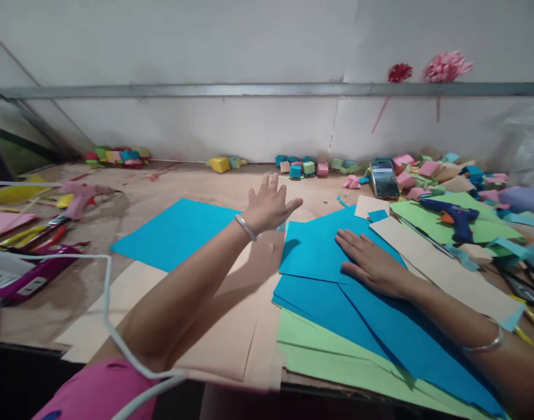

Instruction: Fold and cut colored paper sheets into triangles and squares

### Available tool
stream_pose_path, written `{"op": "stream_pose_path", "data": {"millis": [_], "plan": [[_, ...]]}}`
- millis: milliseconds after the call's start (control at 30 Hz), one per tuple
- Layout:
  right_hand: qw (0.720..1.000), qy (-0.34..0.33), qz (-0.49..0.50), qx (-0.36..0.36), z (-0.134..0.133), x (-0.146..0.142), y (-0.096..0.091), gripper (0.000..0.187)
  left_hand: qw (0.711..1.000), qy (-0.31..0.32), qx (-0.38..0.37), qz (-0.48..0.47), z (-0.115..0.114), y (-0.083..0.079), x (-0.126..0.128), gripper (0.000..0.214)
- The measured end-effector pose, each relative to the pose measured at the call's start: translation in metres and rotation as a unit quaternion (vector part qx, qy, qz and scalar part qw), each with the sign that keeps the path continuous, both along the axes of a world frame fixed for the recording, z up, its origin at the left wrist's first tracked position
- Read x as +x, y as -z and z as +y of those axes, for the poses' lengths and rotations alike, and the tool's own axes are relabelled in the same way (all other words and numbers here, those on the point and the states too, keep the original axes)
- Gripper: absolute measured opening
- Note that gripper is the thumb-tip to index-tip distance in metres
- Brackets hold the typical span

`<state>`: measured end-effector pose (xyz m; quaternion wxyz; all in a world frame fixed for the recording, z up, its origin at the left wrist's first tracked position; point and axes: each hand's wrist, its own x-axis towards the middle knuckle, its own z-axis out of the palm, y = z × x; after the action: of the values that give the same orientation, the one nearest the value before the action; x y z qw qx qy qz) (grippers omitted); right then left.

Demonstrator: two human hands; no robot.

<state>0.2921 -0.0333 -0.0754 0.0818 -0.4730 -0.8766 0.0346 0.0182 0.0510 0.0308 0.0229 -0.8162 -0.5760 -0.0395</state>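
Note:
My left hand is raised over the middle of the table with its fingers spread, holding nothing. Beneath that arm lie peach paper sheets, and a separate blue sheet rests to the left. Palm down, my right hand lies flat on several overlapping blue sheets. Light green sheets show from under the blue ones at the table's front edge. A peach strip of paper lies just right of my right hand.
A blue glue gun, a phone and paper scraps crowd the right. On the left are a pink glue gun, a purple device and a white cable crossing my left arm. Small paper cubes line the wall.

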Motion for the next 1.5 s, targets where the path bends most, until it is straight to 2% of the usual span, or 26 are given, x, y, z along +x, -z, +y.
{"op": "stream_pose_path", "data": {"millis": [133,233,367,433,567,633,733,867,933,1033,1167,1233,1267,1300,1367,1433,1500], "plan": [[1.0,0.007,0.011,0.01,0.002,0.005,0.004,0.065,0.998,0.065,0.021,0.002,0.003,-0.038,-0.03,0.068],[0.998,0.045,0.01,0.039,0.008,0.013,0.011,0.066,0.998,0.056,-0.008,0.035,0.0,-0.045,-0.062,0.064],[0.995,0.074,0.023,0.064,0.016,0.019,0.017,0.067,0.996,0.049,-0.061,0.046,-0.015,-0.024,-0.094,0.059],[0.993,0.073,0.044,0.083,0.017,0.018,0.015,0.065,0.992,0.091,-0.09,0.025,-0.025,-0.009,-0.1,0.055],[0.987,0.067,0.09,0.111,0.014,0.014,0.009,0.059,0.969,0.197,-0.126,-0.079,-0.033,0.016,-0.094,0.054],[0.986,0.06,0.106,0.11,0.012,0.013,0.009,0.056,0.961,0.206,-0.147,-0.111,-0.03,0.024,-0.087,0.052],[0.986,0.051,0.118,0.108,0.012,0.014,0.011,0.054,0.954,0.198,-0.175,-0.141,-0.022,0.033,-0.077,0.037],[0.986,0.049,0.126,0.102,0.012,0.014,0.012,0.056,0.95,0.189,-0.177,-0.175,-0.018,0.036,-0.071,0.022],[0.985,0.049,0.135,0.091,0.011,0.013,0.011,0.057,0.942,0.199,-0.183,-0.198,-0.018,0.031,-0.071,0.021],[0.984,0.051,0.155,0.073,0.009,0.009,0.007,0.056,0.929,0.212,-0.173,-0.249,-0.015,0.014,-0.075,0.019],[0.972,0.062,0.225,0.035,0.004,0.004,-0.004,0.052,0.914,0.189,-0.069,-0.352,-0.011,-0.022,-0.076,0.021],[0.947,0.079,0.308,-0.037,0.0,0.002,-0.013,0.05,0.892,0.167,0.011,-0.42,-0.01,-0.041,-0.07,0.02],[0.929,0.086,0.35,-0.083,-0.003,0.001,-0.017,0.05,0.87,0.151,0.057,-0.466,-0.01,-0.05,-0.065,0.019],[0.907,0.085,0.392,-0.131,-0.006,-0.001,-0.021,0.053,0.846,0.133,0.096,-0.508,-0.009,-0.057,-0.059,0.017],[0.851,0.036,0.472,-0.227,-0.013,-0.004,-0.029,0.066,0.809,0.087,0.148,-0.563,-0.007,-0.068,-0.044,0.014],[0.795,-0.046,0.525,-0.3,-0.02,-0.007,-0.035,0.084,0.81,0.044,0.167,-0.561,-0.002,-0.073,-0.029,0.014],[0.749,-0.099,0.551,-0.354,-0.025,-0.01,-0.04,0.102,0.833,0.023,0.18,-0.523,0.005,-0.073,-0.016,0.012]]}}
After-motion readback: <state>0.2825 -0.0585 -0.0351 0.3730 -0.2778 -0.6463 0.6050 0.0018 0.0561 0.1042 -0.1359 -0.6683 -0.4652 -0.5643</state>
